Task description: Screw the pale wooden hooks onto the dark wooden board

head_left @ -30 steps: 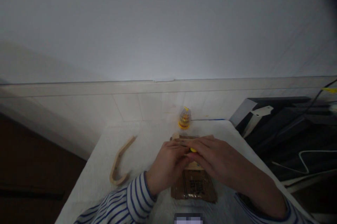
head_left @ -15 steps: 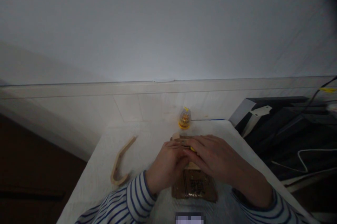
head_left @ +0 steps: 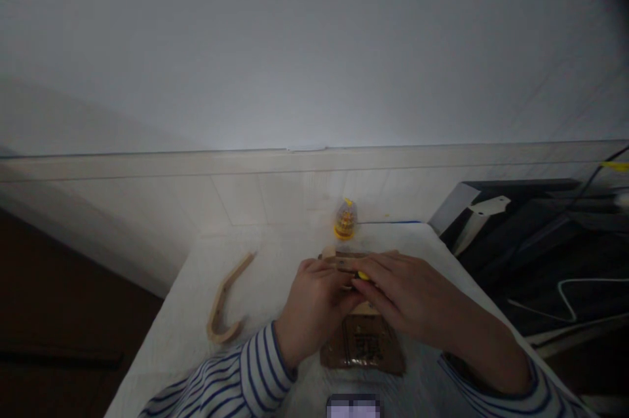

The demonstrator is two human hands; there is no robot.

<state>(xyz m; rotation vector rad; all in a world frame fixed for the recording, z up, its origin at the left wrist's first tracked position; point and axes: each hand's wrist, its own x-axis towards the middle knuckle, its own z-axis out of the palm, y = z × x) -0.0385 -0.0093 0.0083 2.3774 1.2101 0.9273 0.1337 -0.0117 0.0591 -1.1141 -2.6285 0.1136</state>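
My left hand (head_left: 314, 303) is closed on a pale wooden piece (head_left: 363, 308) that lies over a brown plastic-wrapped packet (head_left: 361, 346). A small dark hole or screw shows in the wood near my fingertips. My right hand (head_left: 403, 293) is closed around a small screwdriver (head_left: 363, 276), of which only the yellow handle shows between thumb and fingers. Its tip is hidden. The fingertips of both hands almost meet over the wood. Behind them stands a clear tub with a yellow base (head_left: 346, 221), which seems to hold small screwdriver bits.
A hook-shaped wooden piece (head_left: 221, 303) lies left on the white-covered table (head_left: 187, 352). A dark device with a pale screen (head_left: 354, 408) sits at the near edge. Dark panels (head_left: 535, 234) and a white cable (head_left: 565, 293) are beyond the right edge; a wall rises behind.
Both hands have shifted slightly, opening a small gap between the thumbs. More of the yellow handle shows. The other things have stayed in place.
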